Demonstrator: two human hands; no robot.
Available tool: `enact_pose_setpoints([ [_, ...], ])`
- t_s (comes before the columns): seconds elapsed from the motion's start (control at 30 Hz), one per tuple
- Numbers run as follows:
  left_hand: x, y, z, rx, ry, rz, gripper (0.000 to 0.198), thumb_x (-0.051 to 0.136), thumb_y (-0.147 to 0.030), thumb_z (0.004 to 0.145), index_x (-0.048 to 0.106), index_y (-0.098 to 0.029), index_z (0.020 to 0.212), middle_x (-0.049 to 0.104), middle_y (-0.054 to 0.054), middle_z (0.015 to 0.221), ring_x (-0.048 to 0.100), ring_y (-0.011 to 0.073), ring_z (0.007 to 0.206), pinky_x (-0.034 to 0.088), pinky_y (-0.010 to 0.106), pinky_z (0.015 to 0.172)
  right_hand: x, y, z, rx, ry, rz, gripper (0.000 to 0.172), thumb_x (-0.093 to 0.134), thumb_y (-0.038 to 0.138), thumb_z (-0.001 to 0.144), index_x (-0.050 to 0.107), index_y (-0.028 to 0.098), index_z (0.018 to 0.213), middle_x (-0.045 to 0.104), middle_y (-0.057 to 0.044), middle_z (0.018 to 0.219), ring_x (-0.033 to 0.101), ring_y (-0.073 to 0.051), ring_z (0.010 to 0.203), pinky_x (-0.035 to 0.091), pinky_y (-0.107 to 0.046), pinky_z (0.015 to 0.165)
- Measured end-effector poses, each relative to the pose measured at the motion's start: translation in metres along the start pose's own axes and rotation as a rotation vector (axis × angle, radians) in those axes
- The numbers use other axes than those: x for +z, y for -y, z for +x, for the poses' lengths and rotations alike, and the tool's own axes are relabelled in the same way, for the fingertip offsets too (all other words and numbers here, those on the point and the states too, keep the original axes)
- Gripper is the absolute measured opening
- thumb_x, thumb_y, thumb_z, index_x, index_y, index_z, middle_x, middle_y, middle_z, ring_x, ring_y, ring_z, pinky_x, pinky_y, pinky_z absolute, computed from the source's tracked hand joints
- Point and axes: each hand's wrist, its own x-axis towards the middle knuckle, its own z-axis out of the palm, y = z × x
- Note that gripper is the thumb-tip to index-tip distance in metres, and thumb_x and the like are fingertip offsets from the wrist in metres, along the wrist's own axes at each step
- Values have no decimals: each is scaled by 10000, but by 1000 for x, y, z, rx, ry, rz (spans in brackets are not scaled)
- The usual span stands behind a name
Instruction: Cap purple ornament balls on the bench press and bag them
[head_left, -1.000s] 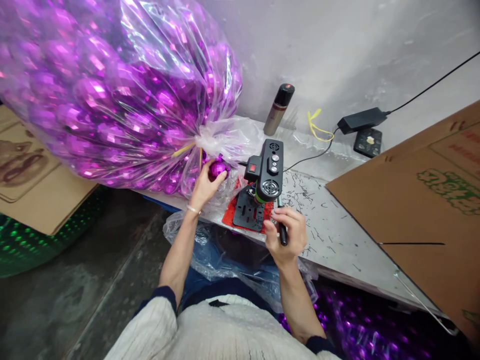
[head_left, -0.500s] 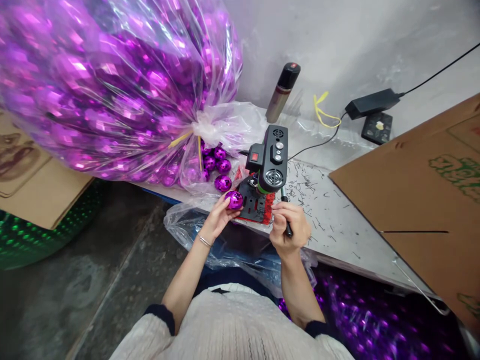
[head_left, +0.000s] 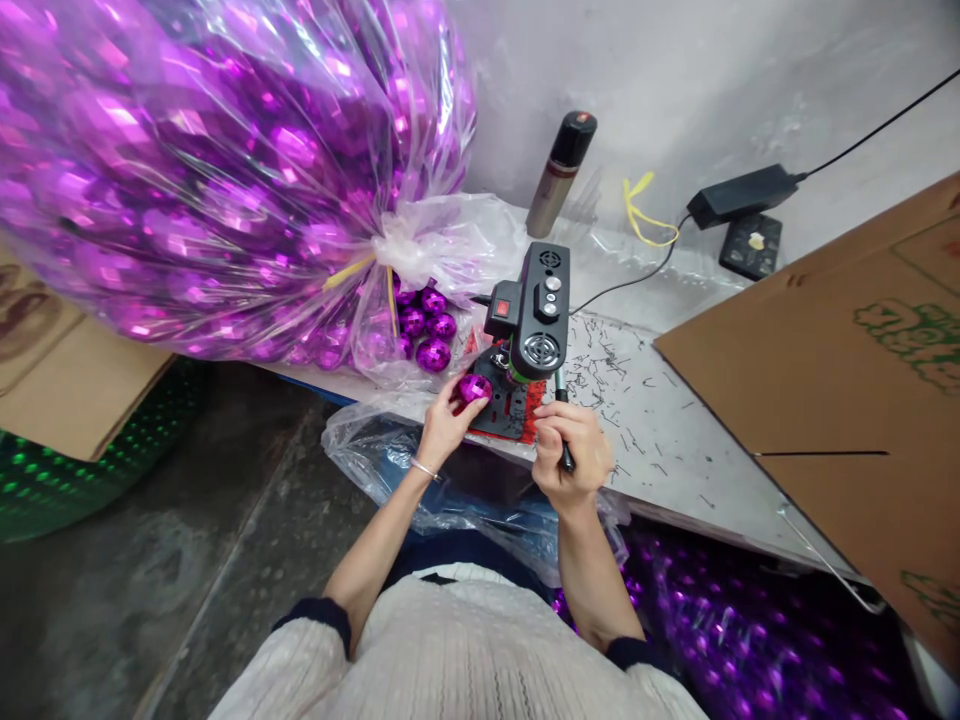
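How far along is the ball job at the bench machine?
Done, at a guess: the balls under the table. In hand: left hand holds one purple ball at the plate of the small machine; right hand grips its lever. Left: a few loose balls beside it and the big full bag.

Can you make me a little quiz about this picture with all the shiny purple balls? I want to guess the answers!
1. True or false: the left hand holds a purple ball at the foot of the black machine.
2. What does the right hand grip? A) a pair of scissors B) the black lever of the machine C) nothing at all
3. Fill the gap: the big clear bag is stuffed with shiny ___ balls.
Key: 1 true; 2 B; 3 purple.
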Motion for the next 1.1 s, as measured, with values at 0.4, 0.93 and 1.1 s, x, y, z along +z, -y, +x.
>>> enact_pose_setpoints([
  [0.4,13,17,19,500,55,694,605,805,-380,819,590,-214,1359,628,150,1349,564,314,1319,439,502,1143,-2,0,-2,9,42,32,94,516,178,968,601,213,948,714,-40,806,706,-157,746,560,-277,652],
  [0.93,24,21,20,457,92,604,563,809,-435,805,650,-240,1309,719,102,1278,648,292,1236,426,481,1145,5,1,-8,60,-18,41,188,479,250,1007,561,215,841,653,-25,759,629,-132,688,497,-262,616],
  [1.1,24,24,20,457,76,624,594,829,-438,786,641,-232,1311,720,106,1279,646,299,1240,420,485,1154,13,-4,-20,63,-29,52,220,442,192,995,518,216,790,608,-16,733,545,-124,641,439,-265,584],
])
